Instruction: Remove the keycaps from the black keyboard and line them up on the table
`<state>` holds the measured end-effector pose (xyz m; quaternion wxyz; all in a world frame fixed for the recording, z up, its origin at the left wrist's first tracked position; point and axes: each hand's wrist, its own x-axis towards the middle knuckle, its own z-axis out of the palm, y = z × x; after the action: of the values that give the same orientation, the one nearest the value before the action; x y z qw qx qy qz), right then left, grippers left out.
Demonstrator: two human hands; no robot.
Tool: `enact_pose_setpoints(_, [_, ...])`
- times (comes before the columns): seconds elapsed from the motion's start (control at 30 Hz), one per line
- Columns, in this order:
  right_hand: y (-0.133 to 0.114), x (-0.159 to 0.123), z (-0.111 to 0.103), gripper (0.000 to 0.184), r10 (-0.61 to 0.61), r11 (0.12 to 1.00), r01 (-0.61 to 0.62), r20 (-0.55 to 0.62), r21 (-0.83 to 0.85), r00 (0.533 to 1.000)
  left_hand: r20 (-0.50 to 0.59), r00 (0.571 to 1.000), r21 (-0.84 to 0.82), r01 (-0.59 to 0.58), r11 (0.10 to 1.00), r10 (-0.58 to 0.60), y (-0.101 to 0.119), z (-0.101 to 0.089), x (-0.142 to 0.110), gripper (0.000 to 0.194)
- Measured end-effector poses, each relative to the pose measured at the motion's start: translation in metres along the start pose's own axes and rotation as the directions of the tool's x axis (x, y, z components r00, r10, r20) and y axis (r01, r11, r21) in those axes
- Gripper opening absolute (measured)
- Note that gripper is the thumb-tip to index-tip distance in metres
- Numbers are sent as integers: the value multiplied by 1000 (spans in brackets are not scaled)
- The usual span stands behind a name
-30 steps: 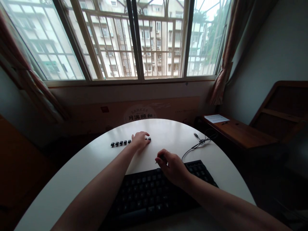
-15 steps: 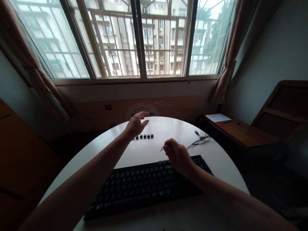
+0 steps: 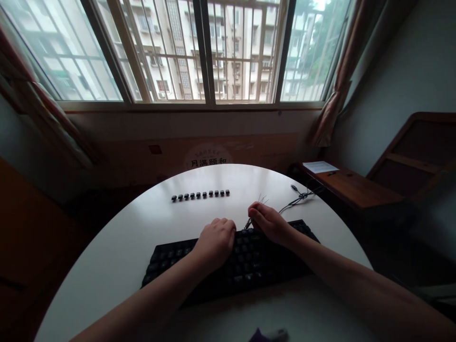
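Keyboard (image 3: 245, 259): lies flat on the near part of our white counter (image 3: 117, 256), beneath our forearms, keys facing up
Long axis: runs from our left to our right, slightly aslant, with the right end a little farther from us; one long edge faces us, the other faces the window, and the key lettering is too dark for us to read
Left hand (image 3: 216, 240): rests over the keyboard's middle by the far edge, fingers curled down; whether they pinch something, we cannot tell
Right hand (image 3: 267, 222): closed narrow around a thin metal tool (image 3: 248, 222), its lower end slanting down to the far edge of the keys, just beside our left fingers; fine wires (image 3: 262, 198) stick up behind the knuckles
Handling: we would do well to brace the board with the left palm, seat the tool's end squarely at the key edge and move it straight up or down, since a sideways twist could scratch or bend a part; our left fingertips want to be out of its path
Small dark pieces (image 3: 204, 194): ten sit apart in a nearly straight row beyond the keyboard, toward our left
Cable (image 3: 302, 195): looped loosely beyond the keyboard's right end, its plug (image 3: 294, 188) lying on the counter
Purple and grey object (image 3: 272, 335): by our near side, cut off and blurred, so we cannot name it
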<state>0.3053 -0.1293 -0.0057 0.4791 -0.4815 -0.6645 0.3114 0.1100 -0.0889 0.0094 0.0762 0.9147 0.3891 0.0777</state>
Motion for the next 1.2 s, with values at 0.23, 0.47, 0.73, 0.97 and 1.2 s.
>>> enact_pose_setpoints(0.23, [2, -1, 0, 33, 21, 992, -16, 39, -128, 999, 25, 1000, -75, 4, 997, -2, -5, 2, 2, 27])
enact_pose_setpoints(0.47, [-10, -4, 1, 20, -39, 930, 86, 135, -358, 990, 32, 999, -80, 1, 997, 1, -6, 4, 2, 28])
enact_pose_setpoints(0.73, [-10, -7, 4, 21, -60, 953, 85, 93, -292, 994, 17, 1000, -105, -6, 994, 7, -8, 6, 2, 26])
enact_pose_setpoints(0.97, [3, -6, 6, 32, -16, 1000, 15, -107, -7, 994, 20, 1000, -103, 5, 995, -3, -7, 6, 3, 26])
enact_pose_setpoints(1.2, [-2, -6, 4, 25, -111, 985, 99, -75, -144, 991, -68, 997, -237, 31, 971, -48, -8, 4, 1, 28])
